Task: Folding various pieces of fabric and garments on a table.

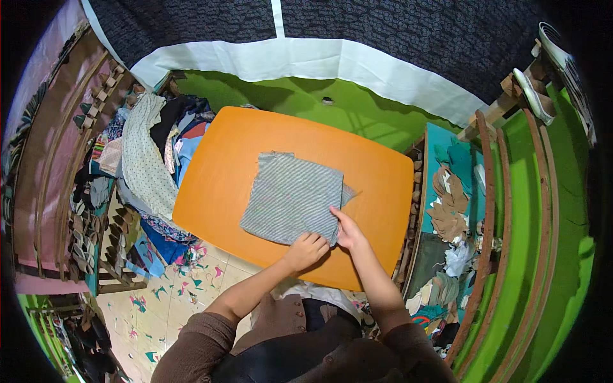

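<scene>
While the folded grey-striped cloth lies on the orange tabletop, the right hand grips its right edge, thumb on top; the left hand curls at the near edge, whether pinching I cannot tell from here; a fabric heap sits beside, leftward.
</scene>
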The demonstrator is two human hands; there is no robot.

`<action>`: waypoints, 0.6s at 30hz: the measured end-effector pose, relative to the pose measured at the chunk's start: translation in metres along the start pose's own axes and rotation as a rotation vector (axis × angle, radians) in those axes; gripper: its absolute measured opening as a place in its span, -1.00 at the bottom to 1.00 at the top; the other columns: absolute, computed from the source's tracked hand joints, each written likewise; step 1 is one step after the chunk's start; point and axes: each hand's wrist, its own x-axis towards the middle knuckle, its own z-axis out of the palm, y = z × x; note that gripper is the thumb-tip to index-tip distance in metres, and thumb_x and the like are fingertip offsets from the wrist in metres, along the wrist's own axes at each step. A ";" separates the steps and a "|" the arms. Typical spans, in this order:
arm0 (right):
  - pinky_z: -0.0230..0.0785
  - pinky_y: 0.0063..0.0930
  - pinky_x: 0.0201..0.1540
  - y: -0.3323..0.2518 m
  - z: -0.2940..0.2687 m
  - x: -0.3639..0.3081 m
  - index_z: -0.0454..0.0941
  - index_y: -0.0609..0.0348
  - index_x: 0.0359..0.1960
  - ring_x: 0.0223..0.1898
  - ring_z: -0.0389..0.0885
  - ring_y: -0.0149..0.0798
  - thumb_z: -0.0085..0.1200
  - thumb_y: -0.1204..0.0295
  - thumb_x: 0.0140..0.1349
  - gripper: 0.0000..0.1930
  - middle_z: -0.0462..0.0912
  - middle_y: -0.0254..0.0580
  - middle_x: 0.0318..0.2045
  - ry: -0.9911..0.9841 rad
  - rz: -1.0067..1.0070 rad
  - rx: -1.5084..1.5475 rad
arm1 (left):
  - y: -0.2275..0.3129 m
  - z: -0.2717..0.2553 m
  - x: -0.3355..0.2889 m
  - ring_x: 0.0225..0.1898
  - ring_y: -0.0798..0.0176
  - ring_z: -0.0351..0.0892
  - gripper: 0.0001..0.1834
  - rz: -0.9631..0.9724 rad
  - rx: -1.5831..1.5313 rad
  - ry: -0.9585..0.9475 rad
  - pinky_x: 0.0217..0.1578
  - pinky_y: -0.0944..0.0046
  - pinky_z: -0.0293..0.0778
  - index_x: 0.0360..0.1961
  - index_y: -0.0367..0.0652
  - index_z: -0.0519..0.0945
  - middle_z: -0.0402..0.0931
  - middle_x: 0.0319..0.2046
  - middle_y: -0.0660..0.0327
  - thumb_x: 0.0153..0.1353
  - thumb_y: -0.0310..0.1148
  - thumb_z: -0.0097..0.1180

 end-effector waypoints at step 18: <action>0.26 -0.46 -0.01 -0.007 0.036 0.014 0.11 0.41 0.14 -0.07 0.42 -0.26 -0.05 0.48 0.20 -0.50 0.45 -0.02 -0.08 0.234 -0.529 -0.372 | -0.120 -0.024 -0.025 -0.16 -0.06 0.41 -0.71 -0.982 -0.150 0.231 -0.12 0.08 0.32 -0.18 -0.31 0.45 0.43 -0.18 -0.02 0.08 -0.38 0.00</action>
